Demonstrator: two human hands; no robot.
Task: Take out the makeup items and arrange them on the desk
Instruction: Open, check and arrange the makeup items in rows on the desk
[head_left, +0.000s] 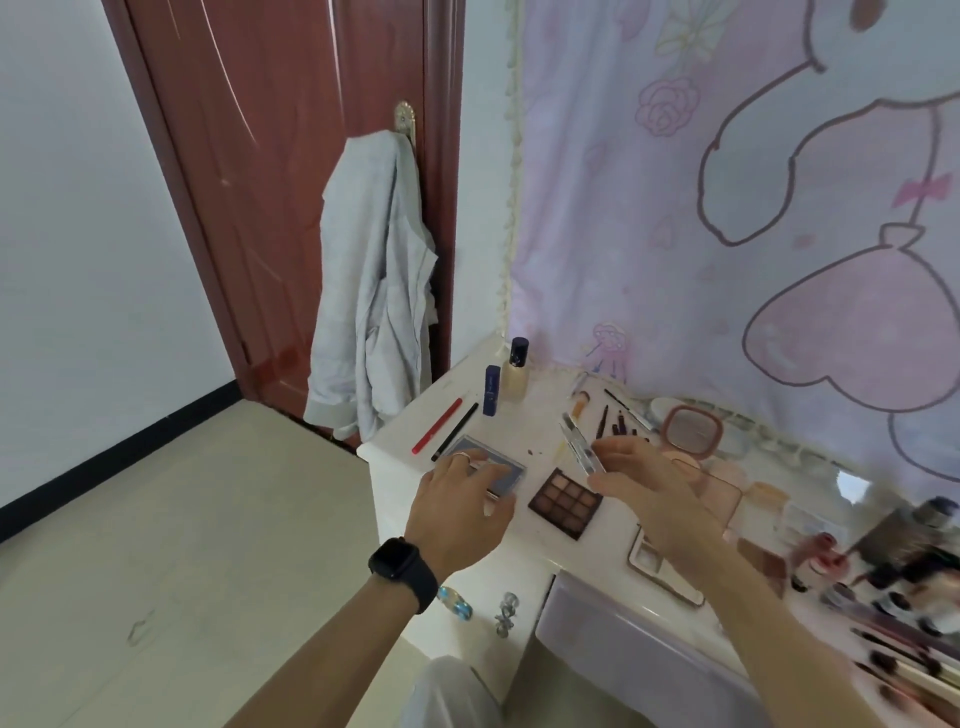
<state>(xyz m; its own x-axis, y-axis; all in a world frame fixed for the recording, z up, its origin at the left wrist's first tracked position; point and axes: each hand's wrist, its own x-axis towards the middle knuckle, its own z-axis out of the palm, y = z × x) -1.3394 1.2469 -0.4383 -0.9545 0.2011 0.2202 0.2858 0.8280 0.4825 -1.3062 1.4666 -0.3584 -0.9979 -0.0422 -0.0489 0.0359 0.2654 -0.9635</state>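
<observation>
My left hand (462, 501) rests with spread fingers on a blue-grey compact (496, 464) near the left end of the white desk (410, 457). My right hand (644, 480) pinches a clear slim makeup stick (575, 443) just above the desk. Between the hands lies an open brown eyeshadow palette (566, 501). A red pencil (437, 426) and a black pencil (455, 431) lie at the desk's left edge. A blue tube (491, 389) and a foundation bottle (516, 375) stand at the back.
Brushes (602, 415) and a pink round compact (693, 431) lie behind my right hand, with pink puffs and a pale palette to its right. A cluttered, blurred pile of cosmetics (893, 582) fills the right side. A grey garment (376, 291) hangs on the door.
</observation>
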